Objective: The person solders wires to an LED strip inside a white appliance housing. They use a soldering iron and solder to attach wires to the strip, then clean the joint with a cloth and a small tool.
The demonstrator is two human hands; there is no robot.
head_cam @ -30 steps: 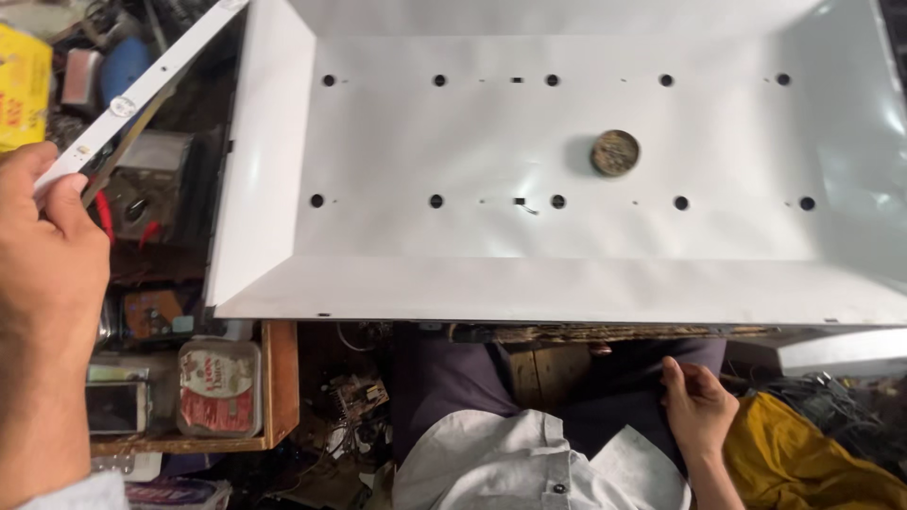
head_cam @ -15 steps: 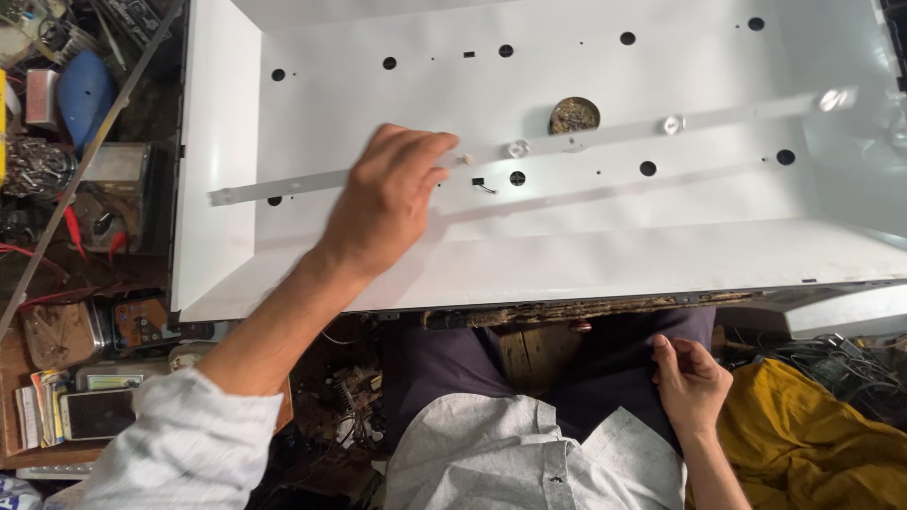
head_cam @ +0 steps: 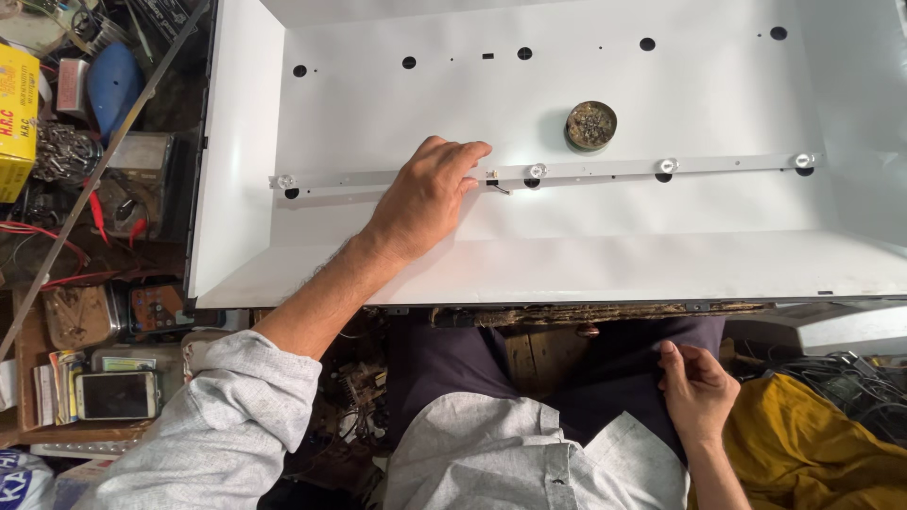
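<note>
My left hand (head_cam: pixel 427 195) lies palm down on a long thin white light strip (head_cam: pixel 605 172) with small round lenses, pressing it flat inside a wide white metal tray-like panel (head_cam: pixel 236 189). The strip runs left to right across the lower row of holes in the panel. A small round tin (head_cam: pixel 591 125) full of tiny parts stands just above the strip, right of my fingers. My right hand (head_cam: pixel 697 389) rests on my lap, fingers loosely curled, holding nothing that I can see.
Left of the panel is a cluttered bench: a yellow box (head_cam: pixel 17 121), a blue object (head_cam: pixel 115 83), red wires (head_cam: pixel 57 255), a phone (head_cam: pixel 115 395) and a second long strip (head_cam: pixel 104 179) leaning diagonally. A yellow cloth (head_cam: pixel 812 444) and cables lie at lower right.
One second ago my left hand held the strip off to the left of the panel; it has carried it in and laid it across the lower holes. The right hand stayed on my lap.
</note>
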